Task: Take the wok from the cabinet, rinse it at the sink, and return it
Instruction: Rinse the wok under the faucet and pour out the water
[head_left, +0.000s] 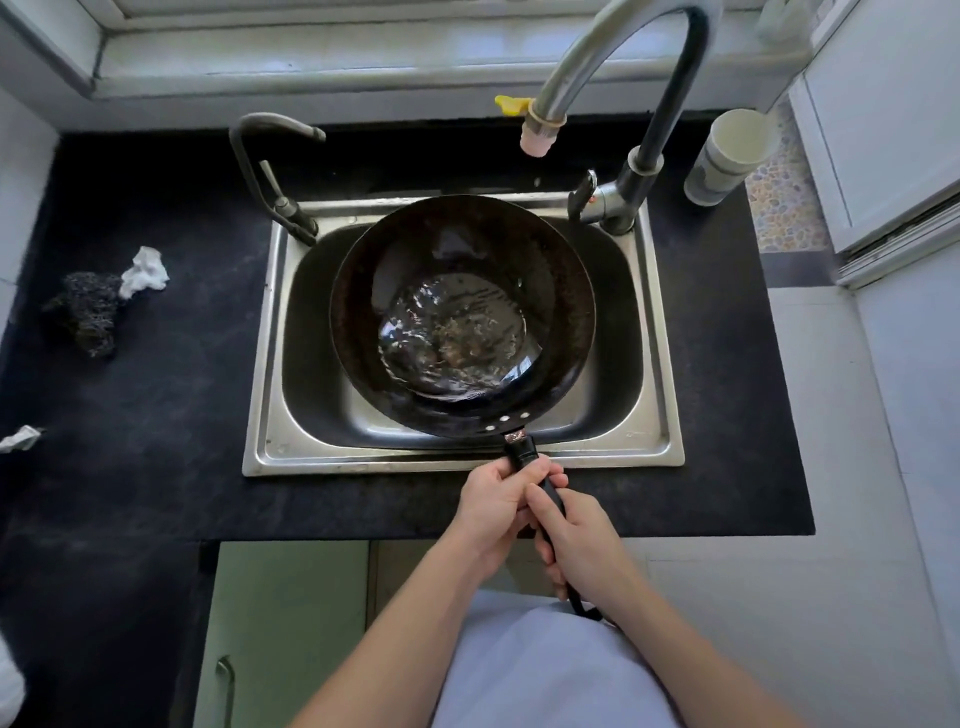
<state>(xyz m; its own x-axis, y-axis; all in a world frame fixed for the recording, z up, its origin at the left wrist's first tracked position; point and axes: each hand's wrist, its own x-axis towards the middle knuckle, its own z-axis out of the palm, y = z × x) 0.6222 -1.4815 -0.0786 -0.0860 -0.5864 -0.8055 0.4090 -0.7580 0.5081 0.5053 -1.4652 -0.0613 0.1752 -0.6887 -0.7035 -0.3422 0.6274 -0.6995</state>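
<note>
1. Far to the left of the left hand, at the frame edge on the black countertop (156, 415): a small crumpled paper scrap (21, 438).
2. Further off, ahead and to the left of both hands: a dark steel-wool scourer (85, 312), touching a crumpled white tissue (145, 270) at its upper right.
3. Below the left forearm, under the counter: a pale green cabinet door (280, 623) with a metal pull (226, 680).
4. Ahead of the hands and to their left: a small dark gooseneck tap (270, 171), mounted at the sink's far left corner.
5. Straight ahead of the hands: a stainless steel sink (467, 462), its near rim just beyond the left knuckles.
6. Over the basin, filling most of it: the black wok (462, 234), open side up, with a rippled pool of water (452, 338) gathered toward the handle side.
7. Crossing the near rim toward the person: the wok's black handle (524, 449).
8. Left hand (493, 506): fingers curled tightly round the handle, nearer the wok.
9. Right hand (582, 545): just behind and touching the left, likewise wrapped round the handle, with the handle's end sticking out past it.
10. Ahead of the right hand and above: a tall arched faucet (571, 65), its pinkish nozzle (537, 135) above the wok's far rim, with a yellow piece (511, 104) beside it.
11. Far right, beyond the faucet base: a white paper cup (727, 156) on the countertop.
</note>
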